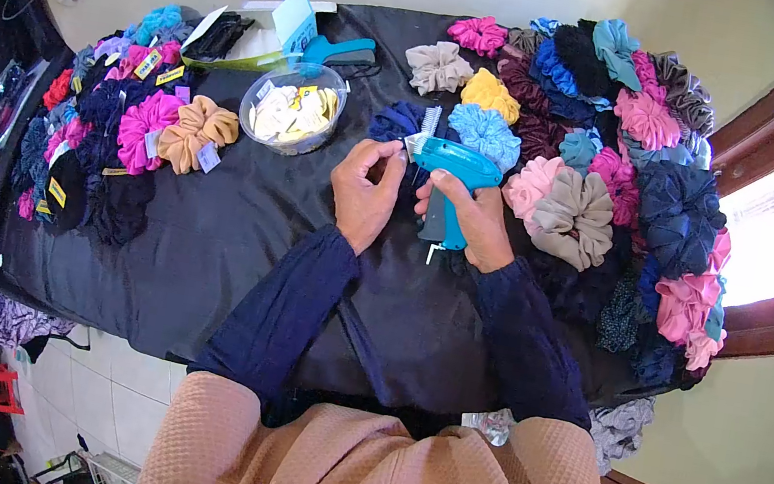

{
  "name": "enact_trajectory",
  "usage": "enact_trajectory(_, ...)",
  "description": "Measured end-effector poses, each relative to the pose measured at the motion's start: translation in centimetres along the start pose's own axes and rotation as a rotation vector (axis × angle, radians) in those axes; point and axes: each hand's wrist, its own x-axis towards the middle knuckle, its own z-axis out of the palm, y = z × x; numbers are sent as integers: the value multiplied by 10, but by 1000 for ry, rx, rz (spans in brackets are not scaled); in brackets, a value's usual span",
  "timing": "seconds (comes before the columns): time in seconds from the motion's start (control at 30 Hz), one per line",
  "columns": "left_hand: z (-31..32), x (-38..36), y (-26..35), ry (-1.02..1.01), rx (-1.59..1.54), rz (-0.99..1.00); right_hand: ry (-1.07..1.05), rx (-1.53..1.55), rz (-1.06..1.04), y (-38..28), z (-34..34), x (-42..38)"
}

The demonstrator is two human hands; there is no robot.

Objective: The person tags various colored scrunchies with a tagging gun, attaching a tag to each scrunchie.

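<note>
A teal tagging gun (458,162) with a strip of fasteners on top is gripped in my right hand (478,218), its tip pointing left. My left hand (365,190) is closed at the gun's tip, thumb and forefinger pinching a small pale tag (413,144). Just behind the fingers lies a navy scrunchie (396,122), partly hidden by the hand and the gun. A light blue scrunchie (485,132) sits right behind the gun. The round clear tub (295,108) of white and yellow tags stands to the left of my left hand.
Scrunchies with tags, among them a tan one (198,135), are heaped at the left. A larger heap, with a beige one (574,219), covers the right side. An open box (292,20) and another teal tool (336,54) lie at the back of the black-covered table (201,263).
</note>
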Motion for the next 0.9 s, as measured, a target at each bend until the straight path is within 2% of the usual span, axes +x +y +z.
enact_trajectory(0.13, 0, -1, 0, -11, -7, -4, 1, 7, 8, 3, -1, 0)
enact_trajectory(0.2, 1, -2, 0, -42, 35, 70, 11, 4, 15, 3, 0, 1)
enact_trajectory(0.43, -1, -4, 11, -26, 34, 40, -7, 32, -7, 2, 0, 0)
enact_trajectory(0.5, -6, -1, 14, 39, 311, 255, -18, 34, -14, 2, 0, 1)
enact_trajectory(0.53, -6, -1, 14, 39, 312, 254, -26, 42, -25, 3, 0, 1)
enact_trajectory(0.67, -6, 1, 3, 68, 259, 243, -30, 24, -18, 1, -2, 1)
enact_trajectory(0.73, -4, 0, 3, 9, 156, 103, -24, 50, -22, -1, -1, 0)
enact_trajectory(0.83, -4, 1, 12, -62, 12, -7, -19, 89, -31, 1, -1, 0)
enact_trajectory(0.9, -6, 1, 11, -92, 32, -28, -20, 103, -37, 1, -1, 0)
